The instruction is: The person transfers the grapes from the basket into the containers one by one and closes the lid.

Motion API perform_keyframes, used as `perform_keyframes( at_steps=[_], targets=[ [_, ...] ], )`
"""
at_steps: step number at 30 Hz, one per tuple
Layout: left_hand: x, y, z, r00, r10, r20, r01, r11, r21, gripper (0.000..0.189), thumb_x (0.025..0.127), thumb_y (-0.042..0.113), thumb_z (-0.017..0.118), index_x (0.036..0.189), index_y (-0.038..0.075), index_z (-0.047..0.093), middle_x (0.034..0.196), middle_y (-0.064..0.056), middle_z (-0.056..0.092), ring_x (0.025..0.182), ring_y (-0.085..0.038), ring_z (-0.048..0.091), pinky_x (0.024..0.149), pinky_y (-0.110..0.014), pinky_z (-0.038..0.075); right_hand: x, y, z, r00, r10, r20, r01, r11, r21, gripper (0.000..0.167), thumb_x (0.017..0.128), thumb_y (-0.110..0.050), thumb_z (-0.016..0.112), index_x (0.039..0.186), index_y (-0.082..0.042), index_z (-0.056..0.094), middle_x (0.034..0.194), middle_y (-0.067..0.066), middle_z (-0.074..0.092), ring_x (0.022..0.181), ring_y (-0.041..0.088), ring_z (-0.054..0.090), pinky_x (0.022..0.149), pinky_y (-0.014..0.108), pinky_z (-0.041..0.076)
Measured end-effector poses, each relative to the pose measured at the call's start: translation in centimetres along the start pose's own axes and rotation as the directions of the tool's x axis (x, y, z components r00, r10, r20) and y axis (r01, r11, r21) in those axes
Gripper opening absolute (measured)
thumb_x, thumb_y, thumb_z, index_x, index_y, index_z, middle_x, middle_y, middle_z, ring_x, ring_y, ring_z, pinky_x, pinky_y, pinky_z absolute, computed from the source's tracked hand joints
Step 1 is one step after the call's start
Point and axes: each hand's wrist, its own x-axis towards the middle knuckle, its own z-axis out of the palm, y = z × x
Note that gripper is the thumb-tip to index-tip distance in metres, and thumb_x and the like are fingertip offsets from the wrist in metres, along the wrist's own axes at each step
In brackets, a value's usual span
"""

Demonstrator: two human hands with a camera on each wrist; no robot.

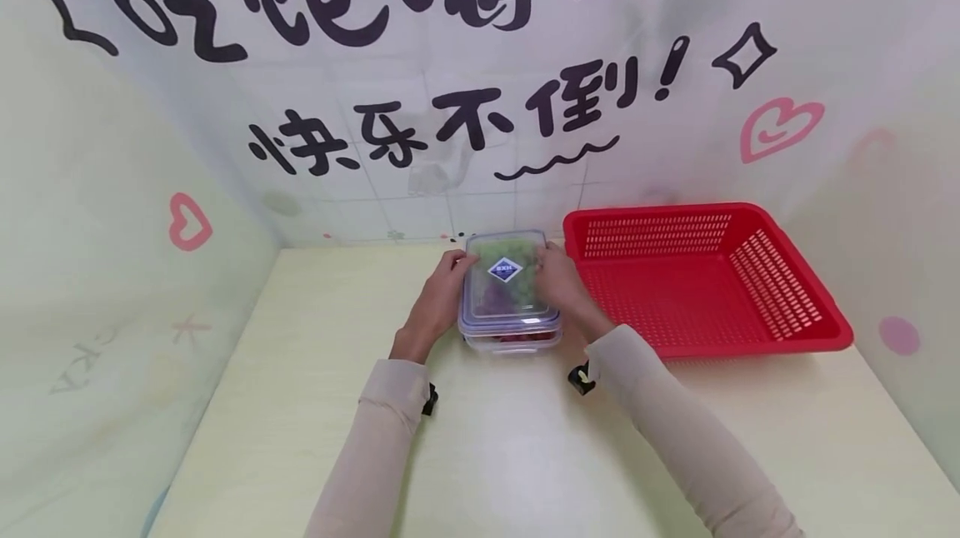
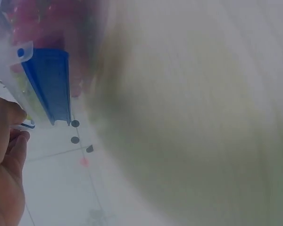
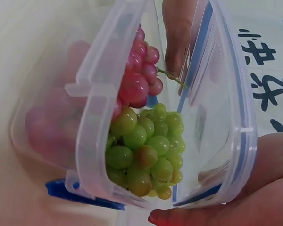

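A clear plastic lid [image 1: 487,298] with blue edging and a diamond-shaped label lies over a clear food container [image 1: 517,348]. My left hand [image 1: 437,295] grips the lid's left edge, and my right hand [image 1: 562,278] holds its right edge. In the right wrist view the lid stands tilted, with a gap between it and the container's rim. Green grapes [image 3: 153,146] and red grapes [image 3: 137,84] fill the container, a stem poking out. A blue latch [image 3: 80,194] is folded outward there; another blue latch [image 2: 52,84] hangs out in the left wrist view.
To the right of the container stands a red perforated basket [image 1: 682,296], close to my right hand. The pale tabletop [image 1: 300,388] meets a printed wall sheet [image 1: 337,213] behind the container. Black wrist mounts [image 1: 581,378] are on both wrists.
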Motion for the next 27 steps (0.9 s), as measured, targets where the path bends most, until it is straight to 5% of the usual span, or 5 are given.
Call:
perform_keyframes(
  at_steps=[7, 12, 15, 22, 27],
  targets=[
    [0.3, -0.1, 0.3, 0.916, -0.381, 0.125, 0.401, 0.879, -0.258, 0.059, 0.099, 0.067, 0.03, 0.145, 0.031, 0.037, 0.152, -0.001, 0.043, 0.14, -0.027, 0.041, 0.111, -0.052, 0.036, 0.3, 0.1, 1.4, 0.999, 0.005, -0.051, -0.009, 0.996, -0.087, 0.053, 0.097, 0.001, 0.048, 0.15, 0.003, 0.038, 0.152, 0.026, 0.037, 0.14, 0.038, 0.038, 0.114, 0.049, 0.034],
    [0.7, 0.0, 0.2, 0.875, -0.453, 0.168, 0.481, 0.852, -0.205, 0.078, 0.093, 0.078, 0.025, 0.155, 0.031, 0.028, 0.16, 0.003, 0.032, 0.145, -0.028, 0.034, 0.116, -0.051, 0.029, 0.2, 0.1, 1.7, 0.998, 0.014, -0.06, -0.017, 0.998, -0.054, 0.058, 0.098, 0.002, 0.048, 0.153, 0.001, 0.031, 0.157, 0.024, 0.029, 0.146, 0.036, 0.03, 0.116, 0.048, 0.029],
    [0.5, 0.1, -0.2, 0.888, -0.422, 0.184, 0.446, 0.888, -0.113, 0.075, 0.096, 0.074, 0.024, 0.157, 0.029, 0.026, 0.162, 0.003, 0.029, 0.145, -0.029, 0.035, 0.115, -0.051, 0.03, 0.2, 0.2, 1.7, 0.998, 0.024, -0.059, -0.027, 0.999, -0.043, 0.061, 0.096, 0.004, 0.047, 0.154, 0.002, 0.029, 0.158, 0.023, 0.028, 0.146, 0.036, 0.029, 0.117, 0.048, 0.028],
    [0.0, 0.4, -0.8, 0.98, -0.024, 0.198, -0.022, 0.974, 0.227, 0.06, 0.098, -0.007, 0.04, 0.154, 0.016, 0.036, 0.159, -0.014, 0.027, 0.136, -0.037, 0.044, 0.105, -0.048, 0.043, 0.2, 0.9, 1.8, 0.995, 0.071, -0.069, -0.073, 0.997, -0.024, 0.073, 0.089, 0.008, 0.052, 0.155, -0.001, 0.025, 0.161, 0.022, 0.022, 0.148, 0.036, 0.023, 0.118, 0.048, 0.026],
    [0.2, 0.9, -0.1, 0.995, -0.08, 0.057, 0.074, 0.992, 0.099, 0.043, 0.104, 0.012, 0.034, 0.142, 0.009, 0.054, 0.148, -0.014, 0.04, 0.131, -0.033, 0.05, 0.106, -0.046, 0.043, 0.2, 0.9, 2.3, 0.994, 0.065, -0.089, -0.067, 0.997, -0.03, 0.074, 0.086, 0.01, 0.054, 0.155, 0.001, 0.027, 0.157, 0.023, 0.029, 0.145, 0.037, 0.03, 0.115, 0.051, 0.031]
  ],
)
